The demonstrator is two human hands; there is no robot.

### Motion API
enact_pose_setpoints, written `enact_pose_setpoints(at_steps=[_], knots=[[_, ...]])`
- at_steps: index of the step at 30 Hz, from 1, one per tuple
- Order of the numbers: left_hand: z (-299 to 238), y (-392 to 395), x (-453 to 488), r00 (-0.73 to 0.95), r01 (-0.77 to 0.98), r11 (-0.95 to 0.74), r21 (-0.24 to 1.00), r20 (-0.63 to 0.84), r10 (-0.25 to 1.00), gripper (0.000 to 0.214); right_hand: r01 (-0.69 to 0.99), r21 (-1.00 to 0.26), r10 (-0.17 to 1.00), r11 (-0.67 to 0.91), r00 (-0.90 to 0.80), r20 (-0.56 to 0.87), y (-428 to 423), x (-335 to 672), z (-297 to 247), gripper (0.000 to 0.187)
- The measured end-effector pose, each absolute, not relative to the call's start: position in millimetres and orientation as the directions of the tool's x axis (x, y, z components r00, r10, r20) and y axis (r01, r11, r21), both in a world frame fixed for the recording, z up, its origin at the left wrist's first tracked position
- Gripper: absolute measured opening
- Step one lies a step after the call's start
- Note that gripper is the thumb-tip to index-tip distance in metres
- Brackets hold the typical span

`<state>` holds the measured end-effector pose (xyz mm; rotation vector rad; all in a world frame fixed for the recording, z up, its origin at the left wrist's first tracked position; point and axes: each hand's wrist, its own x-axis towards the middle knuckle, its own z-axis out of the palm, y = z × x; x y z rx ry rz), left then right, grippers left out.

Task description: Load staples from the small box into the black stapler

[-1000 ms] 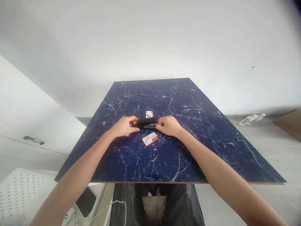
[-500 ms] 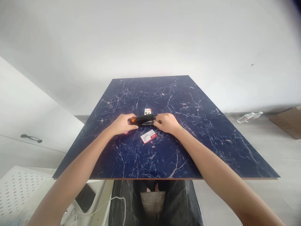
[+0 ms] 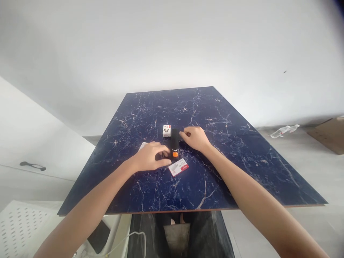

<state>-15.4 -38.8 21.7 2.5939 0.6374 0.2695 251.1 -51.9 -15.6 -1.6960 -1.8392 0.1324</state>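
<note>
Head view: 2 bare hands work around 1 black stapler-like tool (image 3: 175,139) on a dark blue marbled tabletop (image 3: 228,150).
Black tool: it rests lengthwise, pointing away from the person, its orange button (image 3: 175,154) at the near end; its upper part looks lowered, though its inside is hidden.
Left hand (image 3: 150,156): open, fingers curled and parted from the thumb, at the tool's near left side; whether the fingertips touch it, I cannot tell.
Right hand (image 3: 195,138): fingers folded in, just right of the tool's far end; whether something is pinched there, I cannot tell.
White box (image 3: 167,131): upright, just left of the tool's far end.
Red-and-white packet (image 3: 178,167): flat, just in front of the tool, near the left thumb.
Pale packet (image 3: 142,145): partly hidden behind the left hand.
Done: the tool is apparently set down, without a full grasp around it.
Left: handling seems unfinished, as both hands are close by; whether the tool is loaded cannot be judged.
</note>
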Motion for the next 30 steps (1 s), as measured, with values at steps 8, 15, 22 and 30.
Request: enact_pose_setpoints(at_steps=[8,15,22,30], knots=[[10,-66,1,0.949,0.117,-0.894,0.432,0.216,0.228,0.047,0.828,-0.522,0.955,0.202,-0.049,0.292,-51,250,-14,0.043],[22,-85,3,0.981,0.088,-0.815,0.573,0.092,0.170,0.049,0.847,-0.499,0.972,0.184,-0.081,0.221,-51,252,-11,0.041],[9,-90,5,0.974,0.130,-0.867,0.482,0.101,0.202,0.056,0.861,-0.485,0.979,0.156,-0.068,0.194,-52,250,-12,0.044],[7,-47,-3,0.830,0.461,-0.848,0.260,0.213,0.516,0.050,0.908,-0.369,0.979,0.199,-0.202,0.029,-63,262,4,0.035]])
